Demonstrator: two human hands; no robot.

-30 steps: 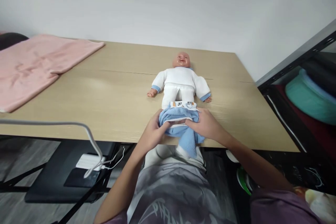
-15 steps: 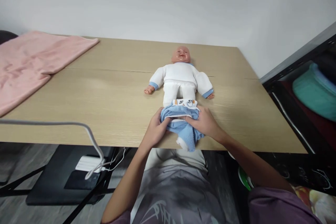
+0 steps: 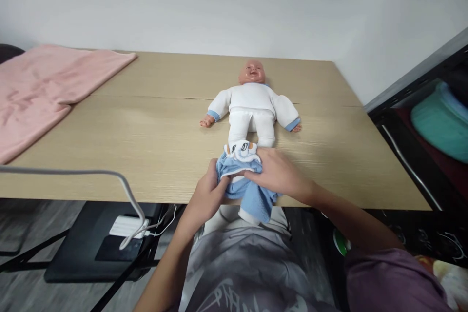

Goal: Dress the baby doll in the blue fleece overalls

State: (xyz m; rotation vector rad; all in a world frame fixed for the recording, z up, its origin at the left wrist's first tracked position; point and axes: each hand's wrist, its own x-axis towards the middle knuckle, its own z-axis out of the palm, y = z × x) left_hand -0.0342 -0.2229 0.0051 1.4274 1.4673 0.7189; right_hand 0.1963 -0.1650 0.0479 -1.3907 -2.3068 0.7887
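A baby doll (image 3: 253, 107) in a white suit with blue cuffs lies face up on the wooden table (image 3: 146, 126), head toward the wall. At its feet, a blue garment (image 3: 243, 183) with a white cartoon-face patch is bunched at the table's front edge. My left hand (image 3: 206, 190) grips the garment's left side, fingers closed. On the right side my right hand (image 3: 280, 173) pinches the same cloth. Part of the cloth hangs over the table's edge. The doll's feet are hidden by the garment.
A pink blanket (image 3: 44, 83) covers the table's far left corner. A white cable (image 3: 91, 175) arcs across the front left, down to a power strip (image 3: 127, 226) on a black stand. A dark shelf with a teal bundle (image 3: 440, 124) stands at the right.
Both hands have shifted the blue garment slightly left and gathered it narrower at the doll's feet; the doll's right leg is more exposed. The view has shifted a little.
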